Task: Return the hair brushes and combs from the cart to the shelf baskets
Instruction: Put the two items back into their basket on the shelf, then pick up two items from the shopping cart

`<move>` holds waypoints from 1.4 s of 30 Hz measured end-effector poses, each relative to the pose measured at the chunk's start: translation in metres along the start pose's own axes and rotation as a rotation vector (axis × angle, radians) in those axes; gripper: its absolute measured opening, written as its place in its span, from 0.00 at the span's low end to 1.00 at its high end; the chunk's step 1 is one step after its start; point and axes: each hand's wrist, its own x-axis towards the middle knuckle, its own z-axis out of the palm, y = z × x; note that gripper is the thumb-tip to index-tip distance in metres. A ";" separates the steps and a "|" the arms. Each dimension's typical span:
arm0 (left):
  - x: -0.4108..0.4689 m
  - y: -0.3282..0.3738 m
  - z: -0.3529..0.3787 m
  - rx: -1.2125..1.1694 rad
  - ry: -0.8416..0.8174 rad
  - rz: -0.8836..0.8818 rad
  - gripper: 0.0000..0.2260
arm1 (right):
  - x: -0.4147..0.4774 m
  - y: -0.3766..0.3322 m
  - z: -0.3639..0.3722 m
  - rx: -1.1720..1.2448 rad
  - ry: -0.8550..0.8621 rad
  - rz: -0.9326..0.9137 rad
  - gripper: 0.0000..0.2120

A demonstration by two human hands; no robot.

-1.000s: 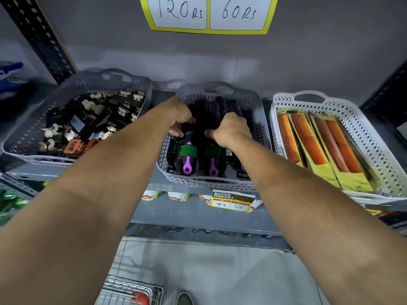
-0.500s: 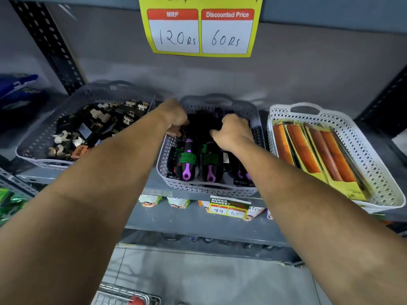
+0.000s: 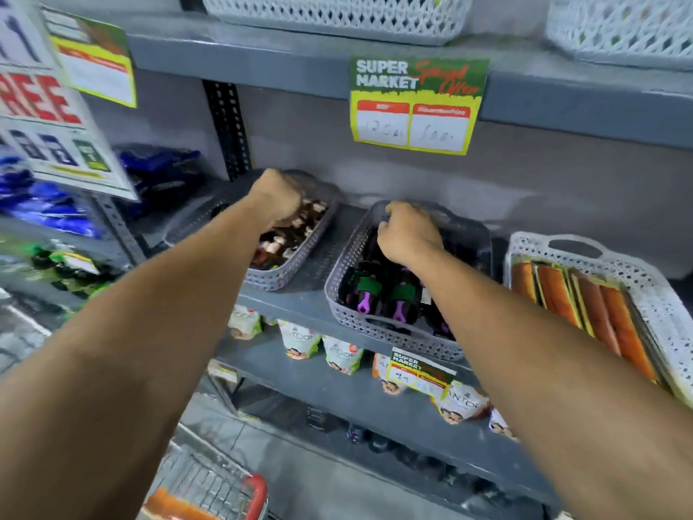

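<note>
Black hair brushes [image 3: 365, 290] with purple handle tips and green bands lie in the grey middle basket [image 3: 375, 332] on the shelf. My right hand [image 3: 407, 232] rests on their far ends, fingers curled down and hidden. My left hand [image 3: 279, 198] hovers as a closed fist over the grey left basket [image 3: 277, 281] of small hair clips [image 3: 285, 238], with nothing visible in it. Orange combs [image 3: 600, 313] in yellow packs fill the white right basket [image 3: 525, 242]. The wire cart [image 3: 217, 486] with a red handle is at the bottom left, with something orange in it.
A price sign [image 3: 416, 106] hangs from the shelf above, where more white baskets [image 3: 337, 16] stand. Pouches [image 3: 300, 341] line the lower shelf. Blue packets [image 3: 161, 174] and a hanging poster [image 3: 48, 106] are to the left.
My left hand left the brush basket and moved left over the clip basket. My right hand stayed on the brushes. The view swung up and to the left.
</note>
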 end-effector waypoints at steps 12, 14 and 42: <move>-0.110 -0.142 -0.131 0.258 0.360 -0.267 0.13 | -0.056 -0.125 0.061 0.048 -0.175 -0.375 0.16; -0.137 -0.178 -0.150 0.290 0.397 -0.341 0.14 | -0.075 -0.149 0.081 0.047 -0.213 -0.451 0.15; -0.304 -0.536 -0.018 -0.413 0.557 -1.314 0.19 | -0.221 -0.217 0.427 -0.072 -1.026 -0.568 0.18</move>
